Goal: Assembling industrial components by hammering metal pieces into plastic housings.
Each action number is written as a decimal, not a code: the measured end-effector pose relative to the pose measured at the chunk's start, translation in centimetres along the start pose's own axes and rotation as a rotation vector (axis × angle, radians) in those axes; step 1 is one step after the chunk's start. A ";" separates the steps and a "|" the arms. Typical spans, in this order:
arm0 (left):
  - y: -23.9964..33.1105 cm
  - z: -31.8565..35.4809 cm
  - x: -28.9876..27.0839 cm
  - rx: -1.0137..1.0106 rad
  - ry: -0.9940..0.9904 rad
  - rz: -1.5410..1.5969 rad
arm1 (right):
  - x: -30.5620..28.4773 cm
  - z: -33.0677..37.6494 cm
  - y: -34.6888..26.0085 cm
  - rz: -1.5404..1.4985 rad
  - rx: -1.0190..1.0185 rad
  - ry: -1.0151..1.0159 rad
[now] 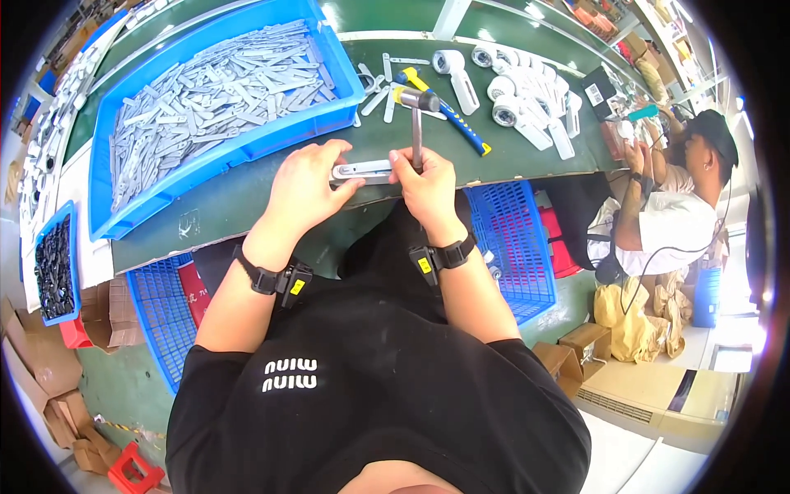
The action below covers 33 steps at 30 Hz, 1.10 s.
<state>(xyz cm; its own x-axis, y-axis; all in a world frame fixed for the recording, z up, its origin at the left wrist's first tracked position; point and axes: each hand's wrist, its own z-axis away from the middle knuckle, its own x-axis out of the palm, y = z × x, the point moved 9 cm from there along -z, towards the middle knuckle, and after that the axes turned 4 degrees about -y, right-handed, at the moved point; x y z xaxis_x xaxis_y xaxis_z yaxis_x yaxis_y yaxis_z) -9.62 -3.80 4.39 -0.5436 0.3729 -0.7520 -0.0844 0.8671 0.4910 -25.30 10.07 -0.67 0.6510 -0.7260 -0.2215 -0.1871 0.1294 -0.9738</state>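
Note:
At the bench's near edge lies a long, pale grey, handle-shaped plastic part (362, 170) with a slot along it. My left hand (306, 188) curls around its left end, thumb along the lower edge and index finger above. My right hand (426, 188) is closed on the shaft of a small mallet (416, 136), head up with a yellow face and a dark face. Its thumb and fingertips meet the part's right end. Just beyond the mallet lies a tool with a blue-and-yellow handle (461, 128); its far end is partly covered by the mallet head.
A large blue tray (346, 115) of grey strips fills the bench's left. Several loose strips (387, 103) lie beside it. White round-headed assemblies (527, 111) cluster to the right. Blue baskets (514, 247) stand below the bench edge. A co-worker (658, 189) handles parts at far right.

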 end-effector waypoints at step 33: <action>2.2 0.4 0.5 0.091 0.067 -0.215 | 0.7 -0.4 -1.0 0.388 -0.208 -0.092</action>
<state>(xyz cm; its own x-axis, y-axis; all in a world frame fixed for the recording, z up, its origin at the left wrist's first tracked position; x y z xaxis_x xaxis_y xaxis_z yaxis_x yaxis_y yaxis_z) -9.70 -1.57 4.90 -0.5754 0.1561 -0.8028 -0.1303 0.9516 0.2784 -24.97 9.14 0.16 0.5646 -0.5863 -0.5809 -0.5679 0.2348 -0.7889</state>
